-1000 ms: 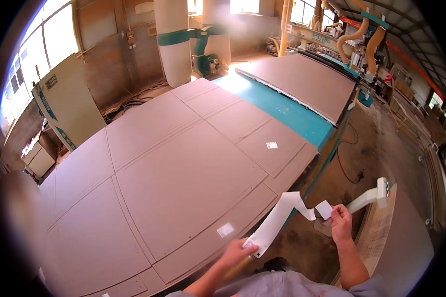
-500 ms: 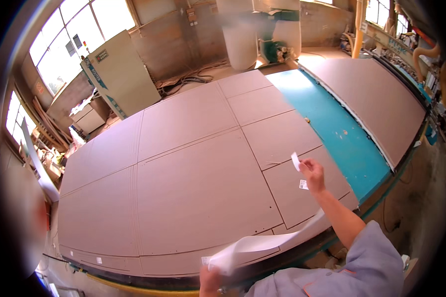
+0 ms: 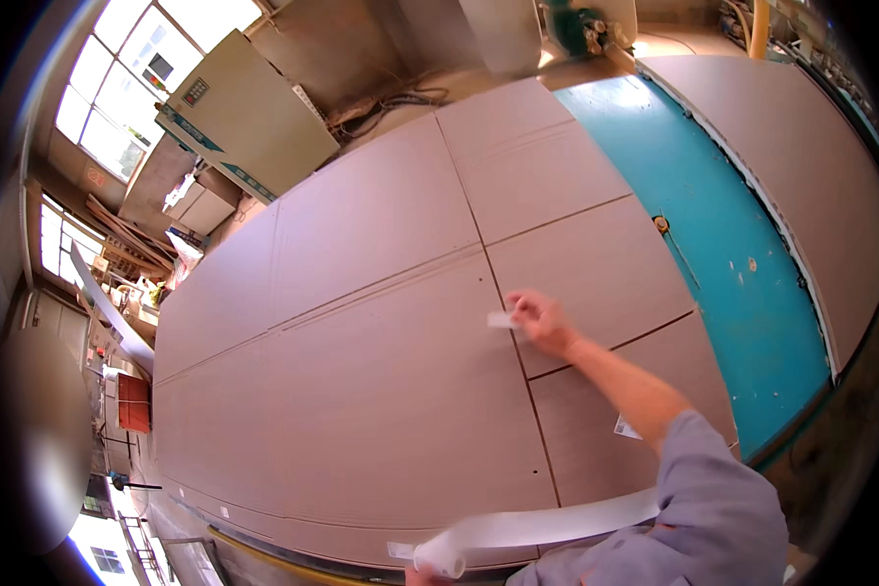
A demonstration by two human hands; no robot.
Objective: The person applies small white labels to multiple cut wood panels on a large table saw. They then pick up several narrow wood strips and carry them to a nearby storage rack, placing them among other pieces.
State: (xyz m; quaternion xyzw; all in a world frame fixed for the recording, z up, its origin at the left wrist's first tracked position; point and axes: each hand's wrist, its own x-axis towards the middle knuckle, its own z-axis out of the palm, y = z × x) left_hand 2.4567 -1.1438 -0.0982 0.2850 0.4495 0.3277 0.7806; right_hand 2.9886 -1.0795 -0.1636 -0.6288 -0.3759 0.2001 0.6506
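Pinched in my right hand point(image 3: 545, 324) is a small white label point(image 3: 501, 319), close over the groove between the large middle panel point(image 3: 391, 381) and the smaller panel point(image 3: 596, 273) to its right. My left hand point(image 3: 422, 577), mostly cut off at the lower edge, holds a roll of white labels point(image 3: 444, 559). A long pale strip point(image 3: 566, 518) trails from the roll to the right, past my sleeve. Another label point(image 3: 625, 427) lies on the lower right panel, partly behind my right arm.
The grooved brown board rests on a blue table point(image 3: 718, 264), with a second brown board point(image 3: 801, 166) beyond. A tape measure point(image 3: 661, 225) sits on the blue surface. A beige control cabinet point(image 3: 254, 117) stands far left. Small labels mark the board's near left edge.
My right hand has moved left with its label, from the right-hand panels to the middle groove. My left hand still holds the roll. The whole view has shifted.
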